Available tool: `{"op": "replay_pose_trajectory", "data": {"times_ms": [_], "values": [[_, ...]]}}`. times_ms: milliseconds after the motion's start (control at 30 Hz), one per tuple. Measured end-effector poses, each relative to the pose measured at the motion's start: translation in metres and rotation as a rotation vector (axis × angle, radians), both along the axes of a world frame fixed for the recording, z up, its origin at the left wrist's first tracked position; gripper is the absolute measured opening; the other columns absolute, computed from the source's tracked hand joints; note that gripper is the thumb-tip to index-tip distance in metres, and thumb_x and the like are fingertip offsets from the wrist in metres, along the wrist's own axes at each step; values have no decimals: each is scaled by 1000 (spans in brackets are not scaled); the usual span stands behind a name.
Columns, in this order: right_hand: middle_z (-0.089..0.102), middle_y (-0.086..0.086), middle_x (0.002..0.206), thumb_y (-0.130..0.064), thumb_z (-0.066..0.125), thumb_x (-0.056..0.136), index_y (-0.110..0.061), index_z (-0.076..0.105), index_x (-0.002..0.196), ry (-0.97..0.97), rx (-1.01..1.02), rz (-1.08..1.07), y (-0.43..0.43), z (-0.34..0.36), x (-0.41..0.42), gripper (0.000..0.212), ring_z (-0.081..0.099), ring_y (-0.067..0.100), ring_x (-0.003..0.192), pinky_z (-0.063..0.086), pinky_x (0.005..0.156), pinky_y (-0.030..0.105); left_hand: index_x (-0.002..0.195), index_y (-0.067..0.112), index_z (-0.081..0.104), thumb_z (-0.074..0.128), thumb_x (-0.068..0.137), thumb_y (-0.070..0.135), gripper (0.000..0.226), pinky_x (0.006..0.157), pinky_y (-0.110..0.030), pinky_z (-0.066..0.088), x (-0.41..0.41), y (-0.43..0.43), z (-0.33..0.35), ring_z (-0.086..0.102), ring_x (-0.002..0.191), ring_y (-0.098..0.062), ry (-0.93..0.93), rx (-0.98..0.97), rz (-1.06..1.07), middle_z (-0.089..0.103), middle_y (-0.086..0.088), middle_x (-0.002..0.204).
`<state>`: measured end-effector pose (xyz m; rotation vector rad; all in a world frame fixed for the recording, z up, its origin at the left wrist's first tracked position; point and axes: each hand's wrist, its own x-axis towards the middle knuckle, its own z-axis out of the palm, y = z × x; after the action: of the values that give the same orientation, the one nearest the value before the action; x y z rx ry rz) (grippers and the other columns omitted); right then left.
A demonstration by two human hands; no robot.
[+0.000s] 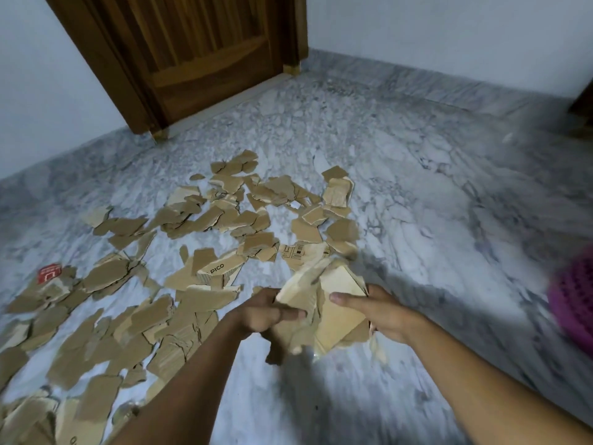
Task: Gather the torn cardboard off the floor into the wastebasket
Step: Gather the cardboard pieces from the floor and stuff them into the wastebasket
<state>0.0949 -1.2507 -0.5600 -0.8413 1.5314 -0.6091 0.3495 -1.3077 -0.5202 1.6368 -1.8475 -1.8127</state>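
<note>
Torn brown cardboard pieces [205, 216] lie scattered over the grey marble floor, from the middle to the lower left corner. Both hands hold a bunch of cardboard pieces [333, 303] above the floor, low in the middle of the view. My left hand [266, 313] grips the bunch from the left with its fingers curled over it. My right hand [382, 313] presses it from the right, thumb on top. A pink perforated wastebasket [574, 303] shows at the right edge, blurred and partly cut off.
A brown wooden door [205, 53] stands shut at the back left between pale walls. One cardboard piece at the far left carries a red label [49, 273]. Bare marble floor [449, 187] stretches to the right of the scattered pieces.
</note>
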Motion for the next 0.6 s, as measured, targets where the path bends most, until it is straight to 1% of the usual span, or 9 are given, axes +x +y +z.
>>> {"op": "replay_pose_trajectory", "data": {"times_ms": [67, 167, 200, 300, 400, 467, 500, 533, 600], "values": [[71, -1, 123, -64, 90, 54, -21, 59, 129, -126, -72, -109, 1, 31, -6, 92, 66, 23, 115, 52, 101, 46, 106, 17, 71, 76, 76, 25, 32, 72, -36, 53, -34, -2, 21, 71, 94, -29, 118, -29, 19, 75, -8, 100], [75, 0, 115, -50, 89, 65, -19, 61, 127, -202, -226, -269, 12, 88, -38, 74, 70, 19, 108, 53, 99, 46, 114, 13, 66, 65, 91, 13, 23, 66, -28, 52, -93, -5, 57, 69, 89, -21, 214, -58, -10, 74, -3, 98], [75, -1, 113, -52, 88, 64, -19, 60, 126, -185, -260, -327, 17, 101, -53, 76, 71, 19, 107, 54, 98, 46, 117, 12, 65, 65, 92, 15, 25, 68, -26, 53, -114, -4, 69, 69, 91, -20, 246, -67, -26, 74, -3, 101], [73, -8, 115, -68, 85, 56, -23, 56, 125, -111, -321, -464, 33, 143, -104, 88, 67, 15, 111, 53, 100, 45, 118, 13, 66, 65, 88, 27, 34, 86, -35, 56, -179, 2, 108, 69, 104, -23, 328, -75, -70, 73, -8, 112], [69, -14, 121, -78, 83, 47, -26, 49, 132, -107, -368, -587, 52, 184, -161, 106, 60, 11, 118, 47, 107, 43, 107, 10, 68, 63, 87, 26, 26, 74, -29, 51, -251, 6, 150, 63, 88, -27, 347, -68, -73, 68, -11, 100], [65, -13, 127, -77, 82, 47, -27, 47, 136, -101, -403, -674, 68, 211, -200, 108, 59, 12, 120, 47, 107, 43, 109, 5, 69, 66, 77, 40, 48, 81, -35, 47, -301, 9, 177, 60, 91, -32, 370, -49, -108, 66, -14, 104], [64, -10, 127, -76, 81, 51, -29, 48, 134, -82, -415, -715, 77, 223, -220, 101, 60, 13, 119, 48, 106, 43, 112, 7, 70, 65, 77, 46, 53, 86, -38, 48, -326, 14, 192, 64, 95, -33, 387, -57, -144, 70, -13, 108], [65, -5, 125, -71, 79, 59, -29, 52, 127, -62, -436, -752, 87, 234, -240, 84, 62, 15, 113, 51, 101, 42, 112, 10, 71, 64, 78, 49, 53, 86, -38, 49, -350, 20, 206, 67, 97, -32, 388, -87, -192, 73, -11, 107], [66, 6, 114, -50, 72, 79, -25, 56, 113, -29, -488, -838, 106, 253, -280, 45, 64, 19, 98, 54, 84, 35, 104, 12, 72, 66, 79, 46, 43, 75, -30, 49, -396, 38, 233, 68, 85, -25, 391, -173, -304, 75, -4, 93]]}}
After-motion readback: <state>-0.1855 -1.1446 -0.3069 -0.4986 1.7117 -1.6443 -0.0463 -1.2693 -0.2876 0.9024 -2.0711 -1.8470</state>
